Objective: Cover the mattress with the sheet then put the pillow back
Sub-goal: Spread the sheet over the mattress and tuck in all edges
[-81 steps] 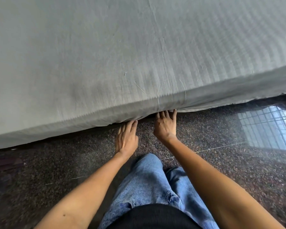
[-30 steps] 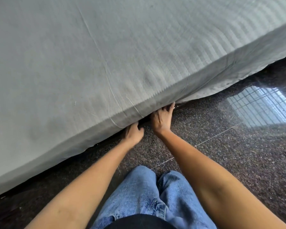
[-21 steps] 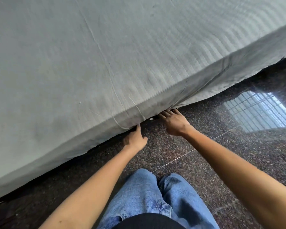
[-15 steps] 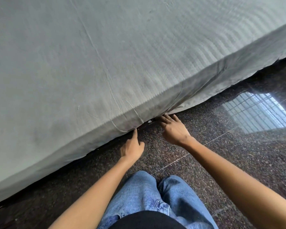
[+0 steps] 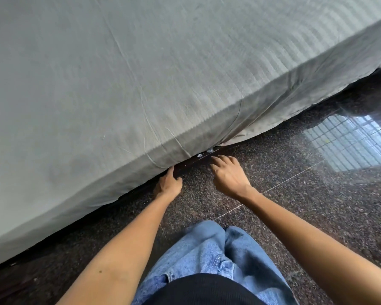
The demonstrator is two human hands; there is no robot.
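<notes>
Where sheet (image 5: 141,73) drapes mattress, speckled polished floor (image 5: 317,205) reflects window.

Bare forearms (image 5: 123,245), faded blue jeans (image 5: 209,254), black ribbed top (image 5: 202,291)
</notes>
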